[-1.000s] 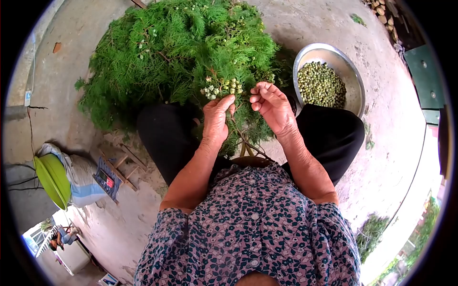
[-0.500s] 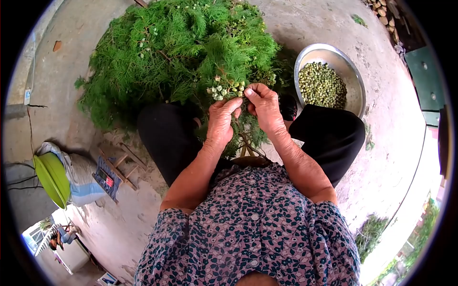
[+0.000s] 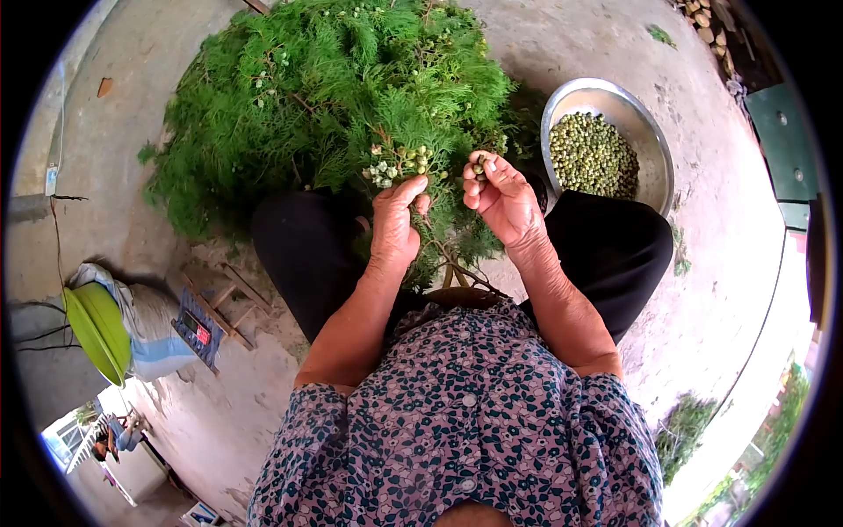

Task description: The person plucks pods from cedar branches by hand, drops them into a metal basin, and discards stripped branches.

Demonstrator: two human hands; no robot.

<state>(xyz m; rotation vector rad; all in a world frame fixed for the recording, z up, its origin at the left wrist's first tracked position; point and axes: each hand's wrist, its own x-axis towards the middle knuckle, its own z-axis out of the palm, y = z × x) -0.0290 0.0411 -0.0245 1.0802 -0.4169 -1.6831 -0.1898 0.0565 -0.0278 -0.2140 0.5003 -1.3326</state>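
1. Just beyond my left hand (image 3: 397, 221): cone-bearing sprig (image 3: 411, 161); thumb and forefinger look pinched on it. Hold steady, don't crush.
2. In my right hand (image 3: 511, 200): green cones (image 3: 479, 167), fingers curled round them; cup snugly, no spills.
3. Right of those fingers: steel bowl (image 3: 653, 147).

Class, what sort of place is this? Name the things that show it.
Probably a household yard or porch: a rough concrete floor, logs piled at its edge, and a heap of leafy branches.
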